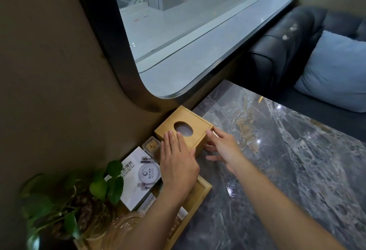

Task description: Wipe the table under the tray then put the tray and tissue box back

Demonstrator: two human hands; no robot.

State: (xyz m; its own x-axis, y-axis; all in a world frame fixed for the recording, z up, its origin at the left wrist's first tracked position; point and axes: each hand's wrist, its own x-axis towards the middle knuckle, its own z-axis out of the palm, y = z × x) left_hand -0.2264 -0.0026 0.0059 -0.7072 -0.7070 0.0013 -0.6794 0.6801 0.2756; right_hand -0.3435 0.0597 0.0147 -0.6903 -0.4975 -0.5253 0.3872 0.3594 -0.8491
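Note:
A wooden tissue box (195, 121) with an oval hole in its top stands on the grey marble table (277, 150), against the wall below the window. My left hand (177, 160) lies flat on the box's near top edge, fingers spread. My right hand (221, 146) touches the box's right corner and side with fingers apart. A wooden tray (200, 192) sits at the table's left edge just behind the box, partly hidden by my left forearm.
The tray holds a white printed card (138, 178), a small clear jar (152, 145), a potted green plant (79, 196) and a glass piece (122, 228). A dark sofa (277, 51) with a light blue cushion (334, 71) lies beyond the table.

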